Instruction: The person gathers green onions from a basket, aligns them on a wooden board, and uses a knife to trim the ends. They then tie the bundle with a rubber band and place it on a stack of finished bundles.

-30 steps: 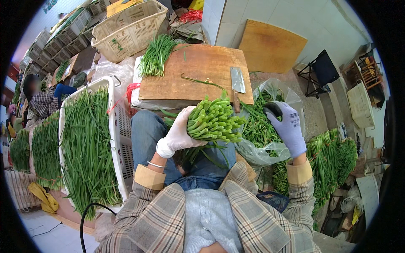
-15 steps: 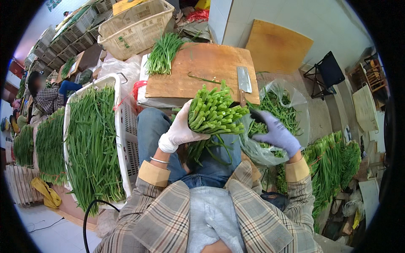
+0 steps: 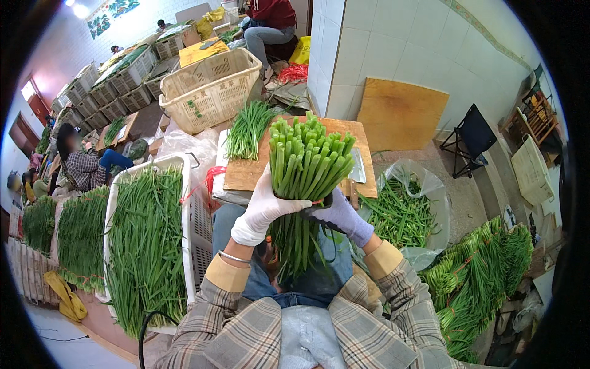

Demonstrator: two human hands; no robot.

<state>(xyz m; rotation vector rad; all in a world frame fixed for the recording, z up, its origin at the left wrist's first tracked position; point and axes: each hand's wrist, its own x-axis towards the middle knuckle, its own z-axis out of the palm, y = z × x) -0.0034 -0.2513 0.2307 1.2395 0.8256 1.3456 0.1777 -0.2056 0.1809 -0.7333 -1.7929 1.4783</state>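
Note:
A thick bunch of garlic chives (image 3: 310, 157) stands upright in front of me, pale cut stem ends at the top and leaves hanging below. My left hand (image 3: 264, 212), in a white glove, is wrapped round its left side. Closed on the right side is my right hand (image 3: 344, 218), in a purple glove with a dark palm. A bit of red shows on the stems between my hands. Behind the bunch lies a wooden board (image 3: 246, 175), with loose chives (image 3: 251, 129) at its left. A knife (image 3: 361, 167) rests at the board's right edge, partly hidden.
A white crate (image 3: 186, 215) full of chives stands at my left. On the right are a clear plastic bag (image 3: 439, 203) of green trimmings and stacked bunches (image 3: 473, 277). An empty cream crate (image 3: 209, 98) and a folding chair (image 3: 470, 141) stand farther off. Other people sit at the back.
My right hand has come in from the right and now grips the bunch. The bunch has tilted upright, stem ends up. The view has tipped up, showing more of the room.

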